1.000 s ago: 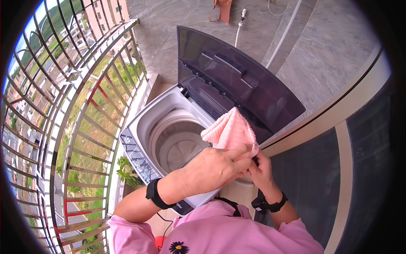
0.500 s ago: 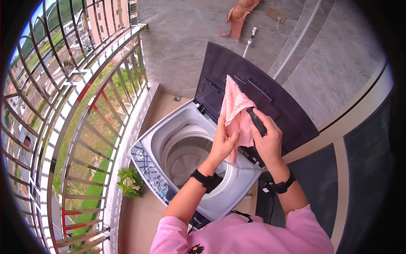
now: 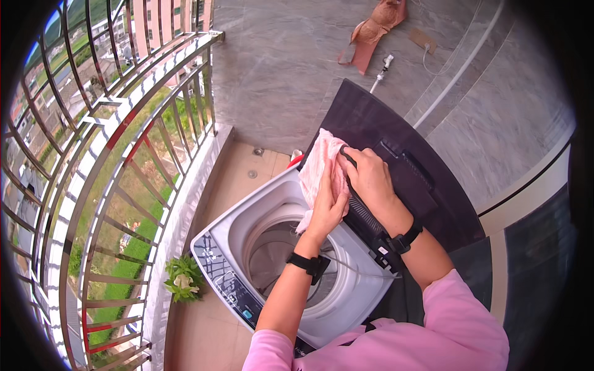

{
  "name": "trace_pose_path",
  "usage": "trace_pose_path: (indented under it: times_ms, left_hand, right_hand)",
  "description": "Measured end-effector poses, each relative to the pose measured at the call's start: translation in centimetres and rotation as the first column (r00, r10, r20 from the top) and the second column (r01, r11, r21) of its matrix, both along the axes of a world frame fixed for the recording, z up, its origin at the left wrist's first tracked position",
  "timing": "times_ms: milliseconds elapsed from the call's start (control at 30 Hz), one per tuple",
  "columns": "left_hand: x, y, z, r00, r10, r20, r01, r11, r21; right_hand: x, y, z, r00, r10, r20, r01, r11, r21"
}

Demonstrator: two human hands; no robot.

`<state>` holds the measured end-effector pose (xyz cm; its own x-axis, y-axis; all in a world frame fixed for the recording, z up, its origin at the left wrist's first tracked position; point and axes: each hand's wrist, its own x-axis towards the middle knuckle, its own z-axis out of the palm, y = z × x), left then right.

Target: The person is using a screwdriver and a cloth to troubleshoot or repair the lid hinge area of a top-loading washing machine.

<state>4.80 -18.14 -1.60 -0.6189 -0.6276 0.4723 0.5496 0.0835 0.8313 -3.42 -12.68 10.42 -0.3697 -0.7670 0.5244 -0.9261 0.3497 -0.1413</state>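
A crumpled pink cloth (image 3: 320,164) is held above the back left rim of the top-loading washing machine (image 3: 365,297). My left hand (image 3: 329,207) is closed on the cloth, its fingers pressing into the folds. My right hand (image 3: 371,178) grips the black handle of a tool (image 3: 348,156). The tool's other end is hidden by the cloth and hand, so its kind does not show. Behind both hands the machine's dark lid (image 3: 427,167) stands raised. Below them the round metal drum (image 3: 272,247) lies exposed, with a thin cord crossing its opening.
A metal railing (image 3: 133,154) curves along the left. A leafy potted plant (image 3: 182,279) stands beside the machine's control panel (image 3: 226,284). On the grey wall are a tap (image 3: 385,65), a white pipe (image 3: 458,68) and a hanging brownish-pink bra (image 3: 374,31).
Both hands have moved left and lower with the cloth and the tool, toward the machine's back edge. The cloth is bunched more tightly, and the view has shifted.
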Motion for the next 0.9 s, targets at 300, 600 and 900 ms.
trace_pose_path:
  times_ms: [300, 600, 900]
  left_hand:
    - [0.0, -0.7, -0.5, 0.975, -0.088, 0.202, 0.092, 0.996, -0.008]
    - [-0.7, -2.0, -0.3, 0.996, -0.019, 0.083, 0.013, 0.998, 0.063]
    - [-0.5, -0.7, 0.1, 0.992, -0.093, 0.08, 0.099, 0.993, -0.069]
  right_hand:
    - [1.3, 0.9, 3.7, 0.975, -0.132, 0.176, 0.089, 0.969, 0.232]
    - [-1.1, -0.8, 0.5, 1.0, -0.012, -0.02, 0.014, 0.991, 0.133]
    - [0.0, 1.3, 1.7, 0.986, -0.061, 0.157, 0.039, 0.99, 0.137]
